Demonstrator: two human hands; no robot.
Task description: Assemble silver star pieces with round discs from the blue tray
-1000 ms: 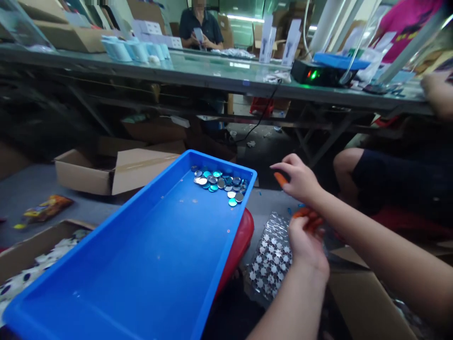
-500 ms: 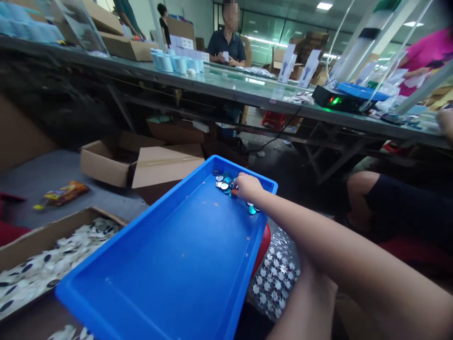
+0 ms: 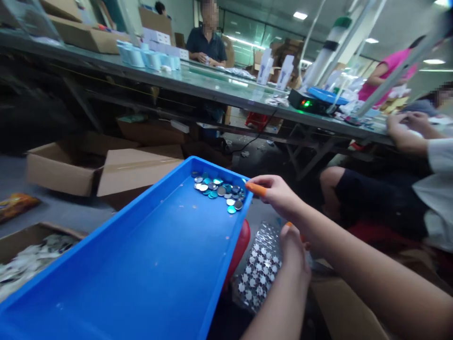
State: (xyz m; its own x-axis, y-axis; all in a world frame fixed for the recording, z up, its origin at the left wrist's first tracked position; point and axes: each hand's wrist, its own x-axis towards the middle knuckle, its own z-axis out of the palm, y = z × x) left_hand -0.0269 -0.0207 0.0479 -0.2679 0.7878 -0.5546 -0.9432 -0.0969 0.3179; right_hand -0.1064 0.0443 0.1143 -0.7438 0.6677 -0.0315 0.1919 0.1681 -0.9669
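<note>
Blue plastic tray (image 3: 116,257): metal discs (image 3: 219,190) lie at 9 o'clock from my right hand (image 3: 278,194).
Right fingers extended, empty; left hand (image 3: 294,257) curled by blister sheet (image 3: 260,274), grip unclear.

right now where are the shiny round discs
In the head view, the shiny round discs lie in a loose pile at the far end of the blue plastic tray, just left of the right hand.
</note>
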